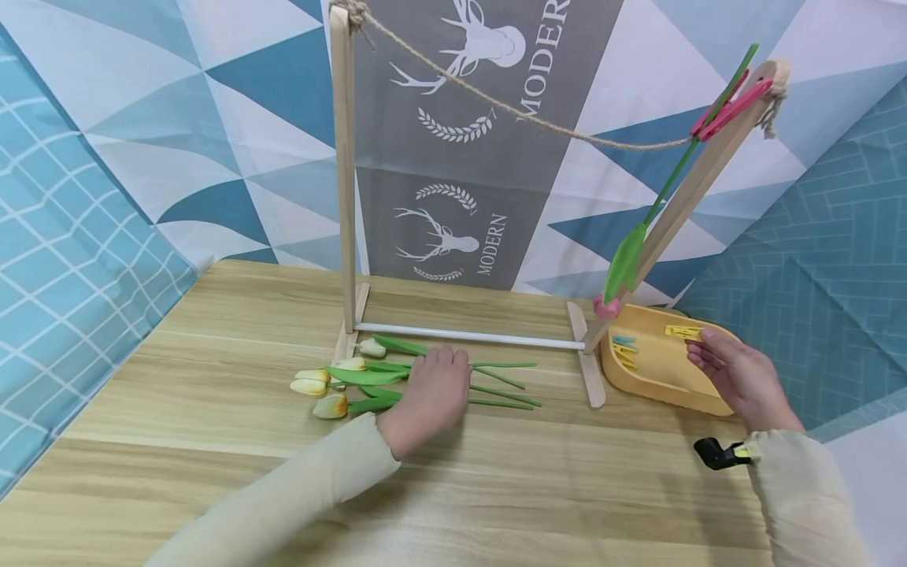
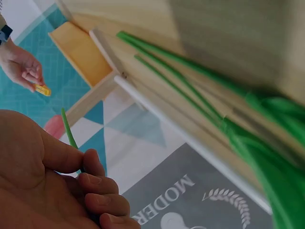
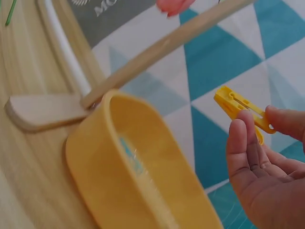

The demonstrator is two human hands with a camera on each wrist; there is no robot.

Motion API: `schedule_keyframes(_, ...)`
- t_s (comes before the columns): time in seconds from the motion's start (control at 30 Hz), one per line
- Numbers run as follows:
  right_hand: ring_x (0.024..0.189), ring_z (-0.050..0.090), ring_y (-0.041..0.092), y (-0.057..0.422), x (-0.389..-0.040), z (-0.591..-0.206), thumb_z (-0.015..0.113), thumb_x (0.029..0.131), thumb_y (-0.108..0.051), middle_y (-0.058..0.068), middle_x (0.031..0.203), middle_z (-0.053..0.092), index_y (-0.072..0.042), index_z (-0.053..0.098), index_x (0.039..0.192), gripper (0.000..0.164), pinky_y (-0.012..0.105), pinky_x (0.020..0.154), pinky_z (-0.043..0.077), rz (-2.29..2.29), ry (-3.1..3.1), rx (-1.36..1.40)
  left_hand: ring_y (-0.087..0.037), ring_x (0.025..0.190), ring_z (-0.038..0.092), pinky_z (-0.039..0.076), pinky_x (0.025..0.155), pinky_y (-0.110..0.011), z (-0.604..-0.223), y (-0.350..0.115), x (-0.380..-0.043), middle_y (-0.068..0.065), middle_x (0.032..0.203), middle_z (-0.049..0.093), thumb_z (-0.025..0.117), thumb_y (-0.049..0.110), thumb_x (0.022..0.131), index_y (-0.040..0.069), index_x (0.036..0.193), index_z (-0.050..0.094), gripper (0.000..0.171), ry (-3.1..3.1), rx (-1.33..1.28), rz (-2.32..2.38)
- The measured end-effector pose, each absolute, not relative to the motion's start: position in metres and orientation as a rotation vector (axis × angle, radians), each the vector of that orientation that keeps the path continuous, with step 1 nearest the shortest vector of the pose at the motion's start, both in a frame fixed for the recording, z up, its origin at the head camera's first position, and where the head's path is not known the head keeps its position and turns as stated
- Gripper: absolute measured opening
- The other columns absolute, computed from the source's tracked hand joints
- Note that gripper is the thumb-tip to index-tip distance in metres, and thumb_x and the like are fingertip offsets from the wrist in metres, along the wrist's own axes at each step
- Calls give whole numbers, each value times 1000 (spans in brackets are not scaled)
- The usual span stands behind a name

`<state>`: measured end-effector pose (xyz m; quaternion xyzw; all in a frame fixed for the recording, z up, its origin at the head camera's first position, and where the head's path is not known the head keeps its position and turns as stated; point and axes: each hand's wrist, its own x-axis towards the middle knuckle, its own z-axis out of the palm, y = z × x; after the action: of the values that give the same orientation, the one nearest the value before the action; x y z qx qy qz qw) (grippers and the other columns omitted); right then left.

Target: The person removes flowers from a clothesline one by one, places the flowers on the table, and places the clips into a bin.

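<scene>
My left hand (image 1: 434,400) is over a bunch of artificial tulips with white and yellow heads (image 1: 331,406). In the left wrist view a green stem (image 2: 69,131) pokes out between the thumb and curled fingers of that hand; the rest of this tulip is hidden there. Other green stems (image 2: 176,71) lie on the table beside it. On the right, my right hand (image 1: 744,378) pinches a yellow clothespin (image 3: 243,112) between thumb and fingers, above the yellow tray (image 1: 638,386). A pink tulip (image 1: 627,256) hangs head down from a rope (image 1: 524,114), held by a pink clothespin (image 1: 730,110).
The rope spans two wooden posts (image 1: 343,173) joined at the bottom by a white rod (image 1: 468,336). Blue and yellow clothespins (image 1: 624,352) lie at the tray's left side. A wooden foot (image 1: 586,358) of the stand lies close to the tray. Patterned cloth surrounds the table.
</scene>
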<state>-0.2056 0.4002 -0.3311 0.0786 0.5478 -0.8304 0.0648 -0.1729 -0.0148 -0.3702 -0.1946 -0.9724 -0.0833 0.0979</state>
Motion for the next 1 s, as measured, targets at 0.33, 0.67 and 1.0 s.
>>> schedule_keyframes(0.33, 80, 68, 8, 410, -212, -357, 57, 92, -13, -3, 87, 69, -1, 31, 139, 55, 22, 73, 55, -2250, 1902, 270, -20, 68, 51, 38, 55, -30, -390, -15, -158, -6, 72, 49, 44, 22, 98, 5, 81, 51, 24, -2981, -548, -175)
schedule_keyframes(0.67, 76, 65, -1, 403, -222, -367, 47, 97, -17, -17, 80, 65, 15, 0, 143, 73, 18, 72, 54, -1855, 2244, 368, -22, 75, 53, 43, 63, -35, -403, -11, -151, -8, 81, 51, 51, 16, 92, 5, 91, 54, 12, -3108, -584, -111)
schedule_keyframes(1.0, 76, 63, -3, 400, -228, -370, 42, 99, -20, -17, 81, 60, 14, 12, 143, 63, 20, 74, 54, -1579, 2381, 454, -23, 74, 50, 41, 60, -35, -416, -14, -151, -9, 78, 49, 53, 11, 88, 4, 85, 49, 8, -3091, -594, -170)
